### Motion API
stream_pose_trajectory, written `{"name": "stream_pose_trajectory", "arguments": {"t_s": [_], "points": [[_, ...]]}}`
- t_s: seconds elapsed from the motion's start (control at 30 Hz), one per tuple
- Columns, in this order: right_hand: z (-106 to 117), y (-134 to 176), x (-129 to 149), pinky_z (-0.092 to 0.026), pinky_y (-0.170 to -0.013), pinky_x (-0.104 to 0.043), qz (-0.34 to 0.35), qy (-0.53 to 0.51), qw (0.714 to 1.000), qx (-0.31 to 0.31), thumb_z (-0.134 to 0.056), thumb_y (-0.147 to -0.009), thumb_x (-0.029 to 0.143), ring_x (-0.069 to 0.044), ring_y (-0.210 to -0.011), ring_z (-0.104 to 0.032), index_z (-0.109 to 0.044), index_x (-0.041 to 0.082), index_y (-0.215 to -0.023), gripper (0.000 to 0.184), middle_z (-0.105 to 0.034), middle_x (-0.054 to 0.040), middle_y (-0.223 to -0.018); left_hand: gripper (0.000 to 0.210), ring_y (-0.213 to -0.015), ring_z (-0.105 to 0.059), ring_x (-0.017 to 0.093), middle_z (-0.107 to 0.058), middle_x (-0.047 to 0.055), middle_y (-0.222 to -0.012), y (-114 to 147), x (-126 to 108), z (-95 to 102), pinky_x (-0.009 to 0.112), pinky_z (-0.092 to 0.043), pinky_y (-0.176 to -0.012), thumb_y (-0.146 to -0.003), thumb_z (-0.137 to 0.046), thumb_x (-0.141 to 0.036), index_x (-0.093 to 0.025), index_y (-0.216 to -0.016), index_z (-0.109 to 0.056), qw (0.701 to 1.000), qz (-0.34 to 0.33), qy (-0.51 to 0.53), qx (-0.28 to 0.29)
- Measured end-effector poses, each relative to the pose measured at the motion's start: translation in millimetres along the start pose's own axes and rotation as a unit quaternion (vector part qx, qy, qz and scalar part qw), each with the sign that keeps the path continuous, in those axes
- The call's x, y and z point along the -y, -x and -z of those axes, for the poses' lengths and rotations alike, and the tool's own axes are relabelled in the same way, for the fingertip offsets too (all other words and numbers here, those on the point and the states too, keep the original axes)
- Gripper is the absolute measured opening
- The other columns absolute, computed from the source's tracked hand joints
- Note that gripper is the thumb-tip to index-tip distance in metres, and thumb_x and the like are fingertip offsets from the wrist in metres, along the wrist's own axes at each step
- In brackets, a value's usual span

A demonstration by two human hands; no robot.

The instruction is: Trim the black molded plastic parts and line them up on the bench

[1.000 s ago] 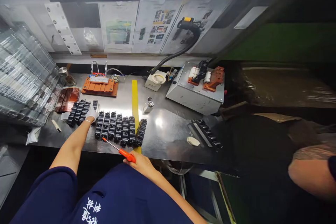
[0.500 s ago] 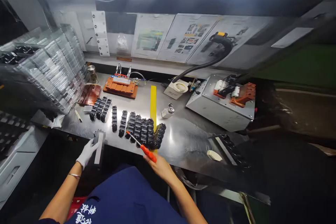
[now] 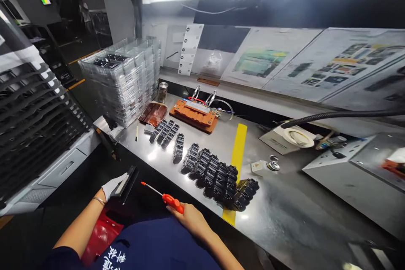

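My left hand [image 3: 113,186], in a white glove, is closed round a long dark bar-shaped part [image 3: 127,185] with a pale strip along it, held off the front of the bench. My bare right hand [image 3: 190,216] grips a red-handled tool [image 3: 172,203] with a thin metal shaft and an orange tip. That tip points left toward the bar, apart from it. On the bench beyond lie several ribbed black parts [image 3: 215,173] in a close row. A single ribbed part [image 3: 179,148] and a small group [image 3: 163,133] lie farther left.
Stacked clear plastic trays [image 3: 126,84] stand at the bench's left end. An orange fixture [image 3: 193,116] sits at the back, near a glass jar [image 3: 162,92]. Yellow tape [image 3: 239,145] crosses the metal bench. A grey box [image 3: 357,173] stands right. A rack [image 3: 38,135] is at far left.
My view has turned left, so the bench appears farther right. The bar in my left hand has tilted, and the tool's tip has come away from the black parts toward the bar.
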State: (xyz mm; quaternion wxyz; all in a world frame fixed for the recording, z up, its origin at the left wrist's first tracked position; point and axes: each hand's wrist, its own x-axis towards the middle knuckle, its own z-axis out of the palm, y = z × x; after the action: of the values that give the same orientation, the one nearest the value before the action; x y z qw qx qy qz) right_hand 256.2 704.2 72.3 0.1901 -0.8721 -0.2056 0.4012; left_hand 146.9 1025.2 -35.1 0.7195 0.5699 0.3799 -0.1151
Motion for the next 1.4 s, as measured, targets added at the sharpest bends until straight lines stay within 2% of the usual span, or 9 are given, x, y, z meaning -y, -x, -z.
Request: {"name": "stream_pose_trajectory", "arguments": {"t_s": [0.13, 0.3, 0.37, 0.5, 0.63, 0.7, 0.97, 1.17, 1.4], "points": [[-7, -6, 11, -0.033, -0.058, -0.026, 0.019, -0.006, 0.999, 0.028, -0.053, -0.081, 0.059, -0.018, -0.066, -0.057, -0.067, 0.016, -0.075, 0.045, -0.064, -0.0059, -0.071, 0.056, -0.099, -0.064, 0.027, -0.070, 0.010, -0.099, 3, 1, 23.0, 0.041, -0.050, -0.092, -0.059, -0.078, -0.047, -0.014, -0.103, -0.065, 0.999, -0.045, -0.018, -0.009], [-10, -17, 15, -0.027, -0.054, -0.025, 0.045, -0.024, 0.998, 0.036, -0.050, -0.081, 0.060, -0.012, -0.057, -0.044, -0.063, 0.017, -0.070, 0.046, -0.052, -0.0002, -0.060, 0.026, -0.107, -0.060, 0.025, -0.070, 0.004, -0.092, 8, -1, 29.2, 0.042, -0.042, -0.102, -0.055, -0.079, -0.023, -0.019, -0.077, -0.066, 0.993, -0.111, -0.043, -0.015], [-8, -21, 14, -0.025, -0.053, -0.025, 0.058, -0.033, 0.997, 0.048, -0.050, -0.080, 0.062, -0.011, -0.054, -0.039, -0.063, 0.017, -0.070, 0.047, -0.047, 0.0015, -0.056, 0.023, -0.101, -0.062, 0.024, -0.070, 0.005, -0.088, 11, -1, 28.2, 0.042, -0.045, -0.098, -0.057, -0.078, -0.024, -0.018, -0.076, -0.066, 0.992, -0.122, -0.036, -0.006], [-8, -23, 13, -0.026, -0.053, -0.025, 0.058, -0.037, 0.997, 0.046, -0.053, -0.076, 0.065, -0.012, -0.055, -0.042, -0.064, 0.018, -0.069, 0.049, -0.050, 0.0012, -0.056, 0.042, -0.083, -0.067, 0.025, -0.070, 0.007, -0.079, 18, -6, 25.2, 0.038, -0.052, -0.084, -0.048, -0.086, -0.032, -0.015, -0.081, -0.065, 0.991, -0.130, 0.000, -0.011], [-13, -18, 21, -0.030, -0.055, -0.025, 0.056, -0.025, 0.997, 0.053, -0.052, -0.078, 0.064, -0.014, -0.059, -0.049, -0.064, 0.017, -0.072, 0.048, -0.056, -0.0009, -0.061, 0.053, -0.086, -0.068, 0.022, -0.071, 0.011, -0.093, 15, -16, 16.0, 0.034, -0.054, -0.078, -0.075, -0.061, -0.059, -0.015, -0.105, -0.061, 0.987, -0.138, 0.036, -0.069], [-17, -16, 26, -0.031, -0.056, -0.026, 0.065, -0.004, 0.997, 0.051, -0.052, -0.079, 0.062, -0.015, -0.059, -0.051, -0.064, 0.017, -0.071, 0.047, -0.058, -0.0018, -0.061, 0.051, -0.085, -0.068, 0.022, -0.071, 0.012, -0.095, 9, -23, 8.3, 0.033, -0.054, -0.076, -0.079, -0.058, -0.058, -0.014, -0.106, -0.061, 0.985, -0.138, 0.024, -0.103], [-25, -10, 36, -0.038, -0.062, -0.027, 0.080, 0.040, 0.996, 0.028, -0.046, -0.084, 0.061, -0.021, -0.070, -0.062, -0.067, 0.021, -0.084, 0.045, -0.068, -0.0056, -0.073, 0.036, -0.094, -0.064, 0.024, -0.070, 0.012, -0.101, 1, -49, -12.1, 0.033, -0.047, -0.087, -0.069, -0.074, -0.037, -0.015, -0.096, -0.064, 0.956, -0.163, -0.108, -0.220], [-26, -3, 47, -0.037, -0.061, -0.026, 0.072, 0.095, 0.993, 0.015, -0.046, -0.086, 0.060, -0.020, -0.068, -0.062, -0.065, 0.021, -0.085, 0.043, -0.067, -0.0052, -0.071, 0.042, -0.100, -0.062, 0.024, -0.069, 0.011, -0.109, -5, -53, -16.1, 0.032, -0.044, -0.090, -0.072, -0.070, -0.042, -0.018, -0.106, -0.063, 0.940, -0.163, -0.191, -0.229], [-29, 0, 46, -0.036, -0.062, -0.027, 0.046, 0.134, 0.990, 0.006, -0.042, -0.087, 0.065, -0.023, -0.074, -0.065, -0.065, 0.022, -0.087, 0.049, -0.070, -0.0077, -0.079, 0.037, -0.093, -0.064, 0.023, -0.070, 0.010, -0.102, -1, -56, -28.3, 0.032, -0.046, -0.086, -0.073, -0.068, -0.041, -0.018, -0.102, -0.064, 0.935, -0.162, -0.232, -0.215]]}}
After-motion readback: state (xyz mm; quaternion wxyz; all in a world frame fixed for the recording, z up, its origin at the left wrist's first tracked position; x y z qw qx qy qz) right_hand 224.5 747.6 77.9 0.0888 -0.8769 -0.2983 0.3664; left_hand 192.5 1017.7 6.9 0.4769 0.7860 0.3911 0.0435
